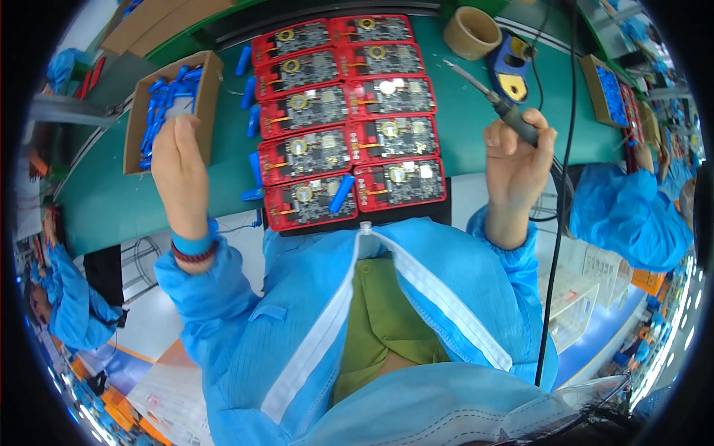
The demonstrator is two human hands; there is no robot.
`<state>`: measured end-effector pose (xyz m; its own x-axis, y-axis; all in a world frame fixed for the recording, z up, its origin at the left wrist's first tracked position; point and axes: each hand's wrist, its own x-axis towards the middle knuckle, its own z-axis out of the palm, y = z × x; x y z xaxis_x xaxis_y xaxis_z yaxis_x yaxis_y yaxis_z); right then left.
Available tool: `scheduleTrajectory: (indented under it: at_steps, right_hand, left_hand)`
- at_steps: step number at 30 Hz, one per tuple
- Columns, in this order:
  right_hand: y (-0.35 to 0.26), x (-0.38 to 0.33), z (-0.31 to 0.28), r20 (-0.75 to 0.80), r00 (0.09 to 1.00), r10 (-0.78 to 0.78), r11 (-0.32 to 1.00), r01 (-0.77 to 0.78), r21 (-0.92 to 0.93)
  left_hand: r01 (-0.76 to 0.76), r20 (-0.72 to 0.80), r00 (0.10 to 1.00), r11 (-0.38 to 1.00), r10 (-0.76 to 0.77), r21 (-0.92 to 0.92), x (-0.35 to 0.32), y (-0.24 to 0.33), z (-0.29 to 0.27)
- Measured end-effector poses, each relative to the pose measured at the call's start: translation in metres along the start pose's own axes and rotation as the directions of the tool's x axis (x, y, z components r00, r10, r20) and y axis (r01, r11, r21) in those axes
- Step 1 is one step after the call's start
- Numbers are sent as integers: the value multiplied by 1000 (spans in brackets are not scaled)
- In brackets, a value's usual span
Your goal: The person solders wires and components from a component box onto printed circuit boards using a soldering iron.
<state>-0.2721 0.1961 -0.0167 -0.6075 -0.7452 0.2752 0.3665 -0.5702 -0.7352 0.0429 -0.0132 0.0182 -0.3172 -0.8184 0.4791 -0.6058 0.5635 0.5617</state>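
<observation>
- Head view, left hand [181, 167]: fingers drawn narrow together above the near part of a cardboard box; a pale, blurred piece [181, 106] shows at the fingertips, whether gripped or not cannot be told
- Right hand [517, 160]: fingers curled around the grey-green handle of a soldering iron [494, 99], its tip pointing up and left, right of the cases
- Circuit boards [401, 137]: ten, one per red case [401, 206], two columns of five, set between the hands; each with a round part near its upper middle; fine markings on the boards too small to read
- Loose blue cylinder [342, 193]: one, lying aslant on the nearest left-column board
- Side cylinders [254, 121]: several, blue, in a line just left of the cases, on a green table [465, 141]
- Cardboard box [207, 97]: open, left of the cases, filled with more blue cylinders [155, 111]
- Round tan pot [473, 46]: at the far side, beside a blue-and-yellow stand [511, 70]
- Black cable [563, 201]: hanging down past the right hand
- White printed sheet [601, 269]: lower right, beyond the table; print too small to read
- Co-worker's blue sleeve [625, 215]: far right, near a second box [593, 85] of blue pieces
</observation>
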Motion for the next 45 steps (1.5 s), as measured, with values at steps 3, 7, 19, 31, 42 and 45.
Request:
scheduleTrajectory:
  at_steps: [3,7,19,31,42,45]
  right_hand:
    - [-4,-4,-5,26,995,-93,982,96,-164]
    - [-5,-14,-12,164,957,-241,825,290,-485]
    - [-6,-20,6,281,910,-304,624,413,-663]
    - [-4,-17,10,294,916,-274,667,401,-628]
    - [-6,-19,27,332,903,-272,681,424,-596]
    - [-8,-20,36,388,905,-172,655,399,-642]
  left_hand:
    - [-16,-55,998,989,25,144,23,-60,-13]
    - [-6,-45,999,984,14,180,38,-104,-15]
    - [113,495,850,980,-181,164,51,-126,-20]
    - [74,149,987,993,-61,-87,47,-126,-18]
    - [192,214,972,839,-92,-510,41,-23,7]
    - [398,508,860,557,49,-729,12,48,19]
